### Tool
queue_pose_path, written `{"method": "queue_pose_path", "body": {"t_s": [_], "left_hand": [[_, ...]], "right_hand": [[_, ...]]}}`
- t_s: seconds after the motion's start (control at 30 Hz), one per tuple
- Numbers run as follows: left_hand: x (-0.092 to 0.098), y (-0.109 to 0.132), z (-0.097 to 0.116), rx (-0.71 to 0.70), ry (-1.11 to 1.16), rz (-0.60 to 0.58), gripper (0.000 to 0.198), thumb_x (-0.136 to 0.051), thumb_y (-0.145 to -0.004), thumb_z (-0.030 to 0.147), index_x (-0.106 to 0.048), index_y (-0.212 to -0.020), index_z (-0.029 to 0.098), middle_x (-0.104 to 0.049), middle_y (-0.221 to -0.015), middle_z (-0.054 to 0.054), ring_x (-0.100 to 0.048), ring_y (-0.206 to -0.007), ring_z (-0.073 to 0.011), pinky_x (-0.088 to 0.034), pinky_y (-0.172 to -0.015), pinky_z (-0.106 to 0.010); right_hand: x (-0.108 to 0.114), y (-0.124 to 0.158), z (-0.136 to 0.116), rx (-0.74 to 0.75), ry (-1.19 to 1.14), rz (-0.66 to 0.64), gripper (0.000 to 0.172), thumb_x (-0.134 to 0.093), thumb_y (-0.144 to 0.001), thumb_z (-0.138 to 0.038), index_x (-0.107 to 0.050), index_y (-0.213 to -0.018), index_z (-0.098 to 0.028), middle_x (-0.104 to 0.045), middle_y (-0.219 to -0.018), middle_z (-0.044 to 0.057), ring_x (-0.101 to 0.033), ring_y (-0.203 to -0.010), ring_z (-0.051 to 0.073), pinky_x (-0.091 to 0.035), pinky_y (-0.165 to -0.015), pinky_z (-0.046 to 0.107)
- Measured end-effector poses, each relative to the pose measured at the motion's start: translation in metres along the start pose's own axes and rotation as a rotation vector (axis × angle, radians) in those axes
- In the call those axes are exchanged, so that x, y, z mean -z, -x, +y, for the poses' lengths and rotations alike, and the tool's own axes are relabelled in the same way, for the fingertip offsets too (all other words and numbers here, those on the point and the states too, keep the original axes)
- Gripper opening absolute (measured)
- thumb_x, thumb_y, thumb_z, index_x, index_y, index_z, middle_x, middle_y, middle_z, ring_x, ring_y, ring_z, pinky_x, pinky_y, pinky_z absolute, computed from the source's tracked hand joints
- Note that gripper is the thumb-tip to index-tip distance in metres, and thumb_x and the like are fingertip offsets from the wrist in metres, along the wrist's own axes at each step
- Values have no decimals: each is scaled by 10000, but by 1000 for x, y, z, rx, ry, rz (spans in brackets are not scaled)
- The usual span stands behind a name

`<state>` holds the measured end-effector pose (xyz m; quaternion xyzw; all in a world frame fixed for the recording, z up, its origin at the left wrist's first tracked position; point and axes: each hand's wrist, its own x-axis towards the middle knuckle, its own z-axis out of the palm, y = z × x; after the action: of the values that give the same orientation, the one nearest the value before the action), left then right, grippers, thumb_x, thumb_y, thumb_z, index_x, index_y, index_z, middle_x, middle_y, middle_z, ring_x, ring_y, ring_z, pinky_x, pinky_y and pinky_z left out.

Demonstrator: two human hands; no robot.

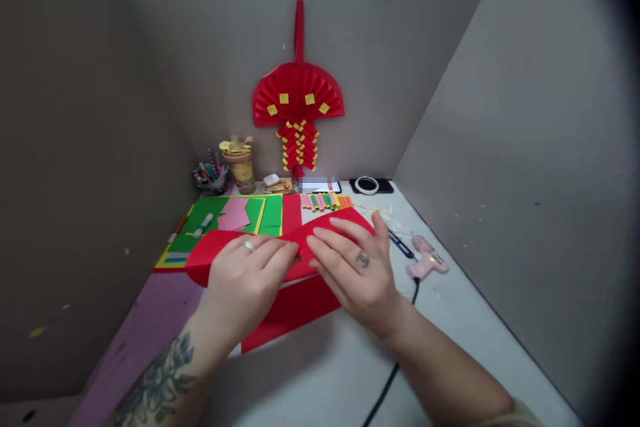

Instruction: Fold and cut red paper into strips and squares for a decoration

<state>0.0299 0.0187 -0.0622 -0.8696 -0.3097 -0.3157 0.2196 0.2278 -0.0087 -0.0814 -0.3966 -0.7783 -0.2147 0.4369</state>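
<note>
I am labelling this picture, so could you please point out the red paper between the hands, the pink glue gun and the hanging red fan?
Red paper (301, 271): head view, its middle part.
Pink glue gun (426, 265): head view, its body.
Hanging red fan (299, 97): head view, its pleats.

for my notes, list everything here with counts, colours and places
red paper: count unclear, red, centre
fan decoration: one, mostly red, hanging at back
pens: several, mixed, back left
cup: one, yellowish, beside pens
case: one, white, back centre
phone: one, black, back centre
ring: one, white, back right
slab: one, black, beneath ring
paper rolls: many, mixed, behind red paper
paper sheets: several, mostly green, left
tube: one, pale, on paper sheets
stick: one, brown, left
cutter: one, dark blue, right
glue gun: one, pink, right
cord: one, black, right
table: one, white-purple, below
walls: three, grey, around
left hand: one, on red paper
right hand: one, on red paper
</note>
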Motion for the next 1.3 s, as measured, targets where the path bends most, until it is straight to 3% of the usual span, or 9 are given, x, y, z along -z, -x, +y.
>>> {"method": "queue_pose_path", "body": {"t_s": [0.2, 0.53, 0.93, 1.1, 1.2, 1.3], "left_hand": [[-1, -3, 14, -10, -44, -24, 157, -502, -876, 206, -658, -891, 221, -709, -766, -37, -639, -721, -178, -463, -649, -298], [-9, -4, 7, -9, -28, -64, 97, -561, -857, 214, -653, -826, 213, -707, -706, -5, -623, -654, -168, -409, -610, -303], [-4, 3, -38, 129, -132, -107, 203, -483, -859, 178, -678, -861, 235, -725, -834, -18, -649, -755, -198, -424, -696, -306], [6, 6, -53, 285, -223, -125, 223, -448, -889, 235, -671, -892, 226, -713, -881, -33, -644, -775, -202, -421, -626, -290], [12, 11, -68, 431, -238, -105, 248, -421, -910, 287, -658, -933, 218, -702, -917, -52, -644, -816, -225, -421, -613, -300], [13, 14, -78, 465, -132, -106, 259, -405, -915, 307, -649, -951, 228, -695, -935, -56, -644, -845, -235, -443, -662, -317]], "right_hand": [[-14, 4, 5, -2, -26, -81, 225, -527, -868, -129, -648, -1009, -256, -701, -932, -14, -617, -916, 172, -132, -1131, 480], [-19, 5, 13, -33, -8, -189, 178, -475, -864, -128, -618, -834, -229, -663, -745, -22, -579, -805, 148, -157, -1094, 438], [-2, -2, 40, -153, 53, -111, 144, -527, -866, -155, -617, -771, -213, -664, -715, -27, -596, -775, 146, -221, -1031, 431], [8, 1, 64, -221, 98, -90, 156, -513, -879, -176, -608, -761, -210, -665, -731, -18, -606, -740, 148, -256, -1018, 431], [20, 6, 88, -332, 132, -17, 158, -497, -887, -213, -599, -766, -206, -653, -734, 5, -598, -713, 165, -367, -918, 393], [25, 8, 99, -407, 22, 37, 167, -491, -901, -280, -607, -800, -213, -650, -779, 29, -602, -761, 183, -441, -775, 335]]}}
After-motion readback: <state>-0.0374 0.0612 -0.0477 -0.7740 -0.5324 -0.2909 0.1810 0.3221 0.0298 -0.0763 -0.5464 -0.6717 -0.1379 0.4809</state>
